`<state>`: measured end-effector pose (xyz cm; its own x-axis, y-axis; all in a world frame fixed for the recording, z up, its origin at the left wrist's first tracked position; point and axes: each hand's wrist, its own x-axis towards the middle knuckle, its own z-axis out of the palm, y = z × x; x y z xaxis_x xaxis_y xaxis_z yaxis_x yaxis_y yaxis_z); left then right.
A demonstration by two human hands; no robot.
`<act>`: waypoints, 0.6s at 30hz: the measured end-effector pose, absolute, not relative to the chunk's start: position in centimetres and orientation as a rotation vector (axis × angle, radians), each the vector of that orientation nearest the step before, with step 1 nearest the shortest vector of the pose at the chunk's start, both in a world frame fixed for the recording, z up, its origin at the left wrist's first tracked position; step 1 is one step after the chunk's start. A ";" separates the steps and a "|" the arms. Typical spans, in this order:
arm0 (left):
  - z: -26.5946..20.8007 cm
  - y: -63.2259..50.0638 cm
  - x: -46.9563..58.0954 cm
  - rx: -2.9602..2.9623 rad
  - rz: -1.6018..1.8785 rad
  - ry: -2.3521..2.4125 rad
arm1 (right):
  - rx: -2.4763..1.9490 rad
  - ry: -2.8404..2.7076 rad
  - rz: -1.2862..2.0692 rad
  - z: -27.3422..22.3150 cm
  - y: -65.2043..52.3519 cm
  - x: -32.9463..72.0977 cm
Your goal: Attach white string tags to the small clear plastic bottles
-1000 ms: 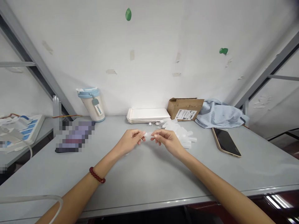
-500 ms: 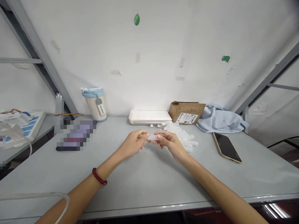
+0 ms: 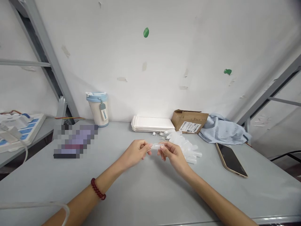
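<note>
Pinching the left end of a short clear plastic tube between thumb and fingertips of the left hand, and the right end between thumb and fingertips of the right hand. Closed, in either grip, down to about the tube's own thickness, leaving only the middle stretch bare. Lying straight across from one grip to the other, long axis running left to right, roughly level and in line with both thumbs. Placed to the right of the left grip and to the left of the right grip, nearer to neither. Seemingly lifted off the grey surface, judging by the shadow below. Cannot tell of any cap or contents, with both ends covered by fingers.

Just beyond the right hand, spread in a loose heap: more clear tubes, nearer to that hand than to the left and pointing various ways. Beyond the hands, near the heap's far left edge: small white pieces. Farther back, by the wall: a stack of flat white packets, then an opened cardboard box and a crumpled pale blue cloth. Well apart to the right: a phone, lying flat. Well apart to the left: an upright lidded tumbler.
</note>
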<state>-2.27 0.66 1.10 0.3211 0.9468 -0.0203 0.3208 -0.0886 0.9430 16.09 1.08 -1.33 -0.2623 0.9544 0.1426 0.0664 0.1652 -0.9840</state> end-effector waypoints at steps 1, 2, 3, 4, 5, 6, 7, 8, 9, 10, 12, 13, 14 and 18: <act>1.0 0.6 -2.2 1.616 0.830 1.164 | -1.029 -1.531 1.226 -1.3 1.0 16.1; 1.0 0.6 -2.2 1.617 0.852 1.148 | -1.037 -1.529 1.219 -1.3 1.0 16.1; 0.9 0.6 -2.1 1.618 0.870 1.131 | -1.044 -1.530 1.210 -1.3 0.9 16.2; 0.8 0.6 -2.0 1.621 0.886 1.116 | -1.050 -1.535 1.199 -1.3 0.9 16.2; 0.7 0.5 -1.9 1.625 0.901 1.106 | -1.055 -1.542 1.187 -1.3 0.9 16.2; 0.6 0.5 -1.8 1.630 0.916 1.100 | -1.062 -1.549 1.176 -1.4 0.9 16.2; 0.5 0.5 -1.8 1.636 0.930 1.098 | -1.074 -1.559 1.164 -1.4 0.9 16.2; 0.5 0.5 -1.7 1.639 0.942 1.101 | -1.089 -1.573 1.149 -1.4 0.9 16.2; 0.4 0.5 -1.7 1.640 0.950 1.109 | -1.106 -1.588 1.129 -1.4 0.9 16.2; 0.4 0.6 -1.7 1.638 0.953 1.116 | -1.124 -1.603 1.108 -1.4 0.9 16.1; 0.4 0.6 -1.7 1.628 0.941 1.125 | -1.143 -1.620 1.071 -1.3 0.9 16.0; 0.4 0.6 -1.7 1.622 0.918 1.129 | -1.141 -1.616 1.058 -1.3 0.8 16.0; 0.5 0.6 -1.7 1.614 0.892 1.136 | -1.132 -1.604 1.050 -1.2 0.8 16.0; 1.1 0.5 -1.7 1.531 0.834 1.192 | -1.113 -1.609 0.980 -1.1 0.7 15.9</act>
